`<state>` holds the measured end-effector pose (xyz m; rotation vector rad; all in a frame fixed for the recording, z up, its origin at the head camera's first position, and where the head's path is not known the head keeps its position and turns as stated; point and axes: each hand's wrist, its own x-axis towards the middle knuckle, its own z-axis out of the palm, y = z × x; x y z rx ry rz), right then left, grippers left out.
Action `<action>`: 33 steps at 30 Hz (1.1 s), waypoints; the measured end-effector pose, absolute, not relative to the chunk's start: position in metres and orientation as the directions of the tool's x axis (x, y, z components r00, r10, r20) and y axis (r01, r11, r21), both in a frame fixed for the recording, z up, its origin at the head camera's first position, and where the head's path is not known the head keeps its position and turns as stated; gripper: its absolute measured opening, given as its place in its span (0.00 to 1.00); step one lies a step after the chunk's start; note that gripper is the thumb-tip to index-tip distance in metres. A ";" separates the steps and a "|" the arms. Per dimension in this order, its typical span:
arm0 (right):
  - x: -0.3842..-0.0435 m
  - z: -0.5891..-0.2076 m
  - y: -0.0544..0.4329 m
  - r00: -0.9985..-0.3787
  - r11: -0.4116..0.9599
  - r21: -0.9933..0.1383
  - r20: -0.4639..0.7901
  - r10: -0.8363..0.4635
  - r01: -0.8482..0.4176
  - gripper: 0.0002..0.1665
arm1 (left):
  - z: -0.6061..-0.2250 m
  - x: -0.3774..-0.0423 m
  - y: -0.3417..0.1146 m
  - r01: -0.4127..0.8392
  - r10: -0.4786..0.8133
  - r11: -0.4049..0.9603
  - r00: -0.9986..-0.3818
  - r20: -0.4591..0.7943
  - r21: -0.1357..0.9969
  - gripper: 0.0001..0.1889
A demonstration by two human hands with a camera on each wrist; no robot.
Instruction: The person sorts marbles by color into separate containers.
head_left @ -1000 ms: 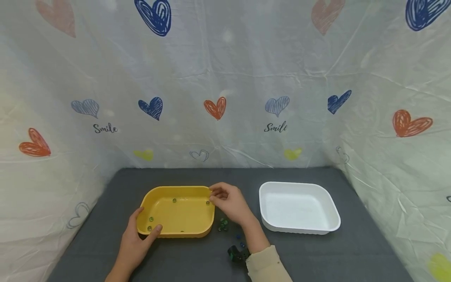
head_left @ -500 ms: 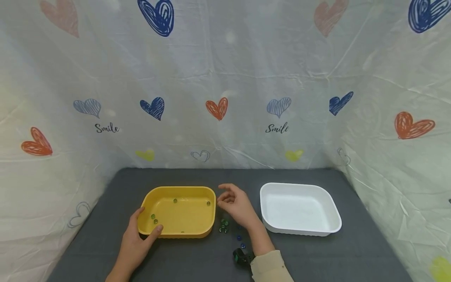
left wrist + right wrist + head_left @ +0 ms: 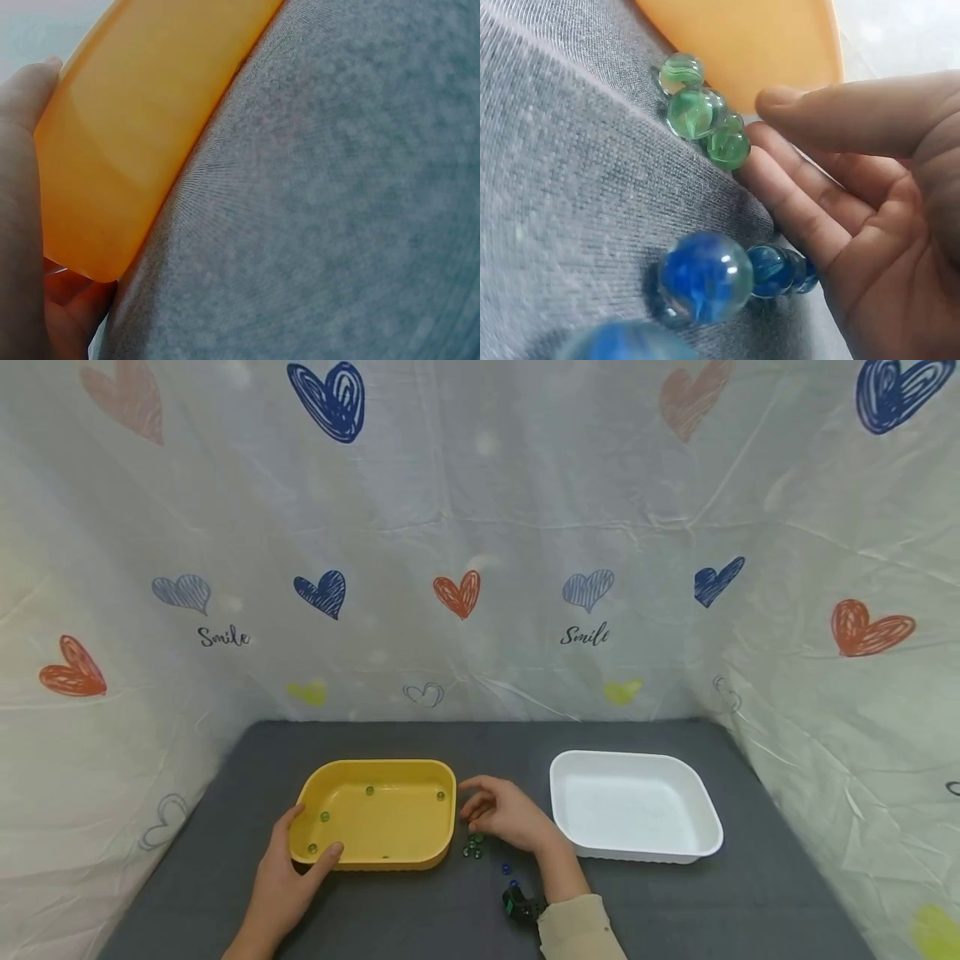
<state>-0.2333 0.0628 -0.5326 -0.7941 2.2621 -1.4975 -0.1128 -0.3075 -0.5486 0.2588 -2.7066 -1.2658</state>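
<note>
The yellow tray (image 3: 382, 827) stands left of centre, with several green marbles (image 3: 325, 817) spread over its floor. My left hand (image 3: 288, 878) grips its near left corner, thumb over the rim and fingers round the outside; the left wrist view shows the thumb against the yellow wall (image 3: 120, 150). Just right of the tray, my right hand (image 3: 506, 814) is low over the cloth with loosely bent fingers and nothing in them. In the right wrist view its fingertips are at a cluster of green marbles (image 3: 691, 114); whether they touch is unclear. Blue marbles (image 3: 705, 276) lie nearer the wrist.
A white tray (image 3: 637, 806) stands to the right on the dark grey cloth (image 3: 420, 914). The right wrist wears a black device (image 3: 522, 906), close to some blue marbles (image 3: 507, 868). A white curtain with printed hearts (image 3: 457, 593) hangs behind and at both sides.
My right hand has moved from the yellow tray's right rim outward and down towards the green marbles on the cloth. Two marbles at the tray's left have rolled about. My left hand keeps its grip.
</note>
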 end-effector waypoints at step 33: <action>-0.233 -0.531 0.058 -0.806 0.417 -0.861 -0.012 -0.592 -0.293 0.28 | -0.548 -0.112 -0.307 -0.088 -0.208 0.627 -0.976 0.058 0.774 0.59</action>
